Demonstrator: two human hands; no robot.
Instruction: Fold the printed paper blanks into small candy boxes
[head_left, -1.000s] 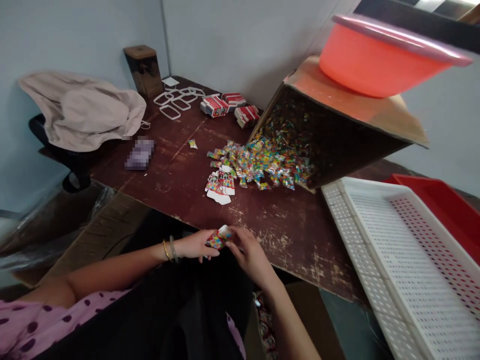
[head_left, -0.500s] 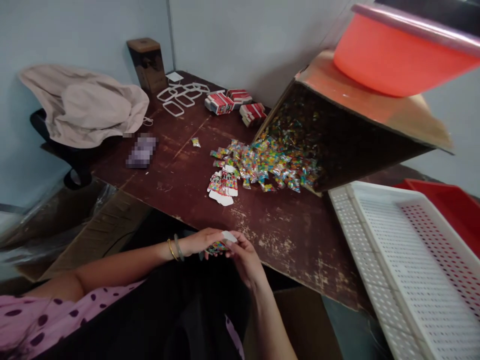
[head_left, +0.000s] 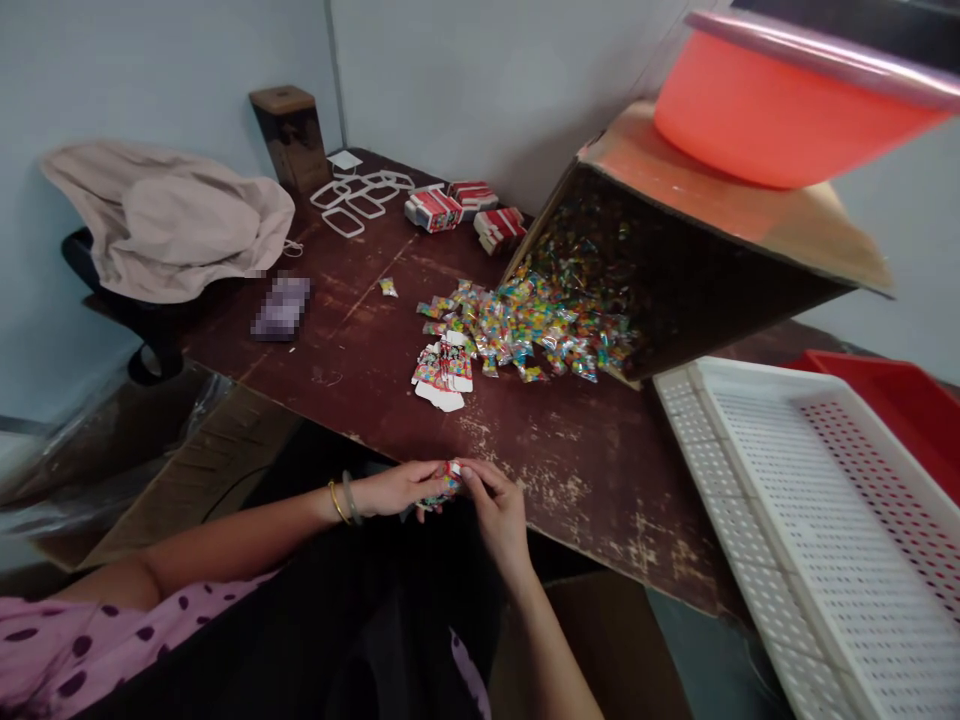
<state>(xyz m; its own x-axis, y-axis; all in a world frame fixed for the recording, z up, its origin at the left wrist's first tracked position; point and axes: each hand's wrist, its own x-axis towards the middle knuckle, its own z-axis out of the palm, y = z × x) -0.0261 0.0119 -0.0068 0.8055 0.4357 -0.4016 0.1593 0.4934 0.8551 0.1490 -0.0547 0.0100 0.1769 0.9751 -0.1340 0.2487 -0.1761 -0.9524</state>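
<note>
1. As I look down through the head camera, I see a small, brightly printed red-and-white card carton (head_left: 452,470) between two bare hands, just off the near edge of a worn dark-red wooden table (head_left: 360,370).
2. The left hand (head_left: 394,488) is closed around the carton's left end; the right hand (head_left: 501,505) pinches the opposite, upper end between thumb and fingers. Their fingertips nearly meet; how hard they press, I cannot tell.
3. I judge the carton very light and thin-walled: springy along its folds, slightly slick where printed, easily creased across its broad faces. Whether it is filled, I cannot see.
4. I would hold it by the narrow edges near the folded corners, where card should be stiffest, using fingertips only at the end.
5. Beyond, a small stack of flat printed card blanks with white tabs (head_left: 444,370) lies beside a loose heap of clear plastic sachets with multicoloured contents (head_left: 517,322); I expect those sachets to be soft and slippery, best lifted by their ends.
</note>
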